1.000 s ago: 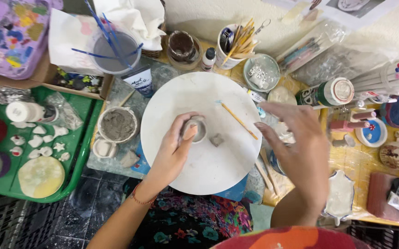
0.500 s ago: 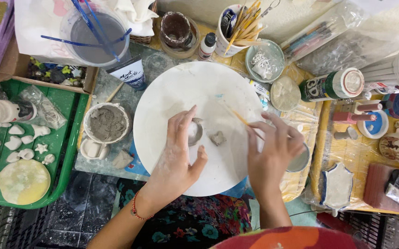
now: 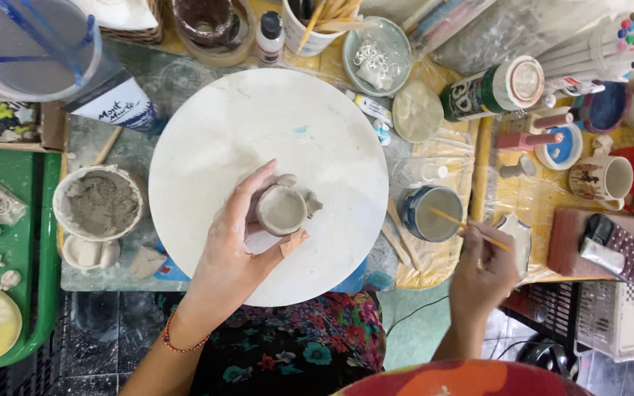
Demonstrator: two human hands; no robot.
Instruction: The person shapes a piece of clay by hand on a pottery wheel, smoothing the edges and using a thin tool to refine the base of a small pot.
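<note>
Left tray: a green tray (image 3: 45,220) at the far left carries small white clay shapes, stars among them.
Clay supply: a white bowl of grey clay (image 3: 99,203) stands just beside the round white board (image 3: 273,147).
Left hand: the left hand (image 3: 240,238) has thumb and fingers curled round a small grey clay cup (image 3: 281,210), gripping it at the board's near centre.
Cup condition: unfired grey, smooth inside, rim roughly round; a small lump of clay touches its far side.
Right hand: the right hand (image 3: 482,268) pinches a thin wooden-handled brush (image 3: 467,227), tip over a blue-rimmed water pot (image 3: 428,213).
Step in hand, as judged: wetting the brush while the cup is steadied.
Next move calls for: carrying the brush across to the cup with light pressure on the soft wall.
</note>
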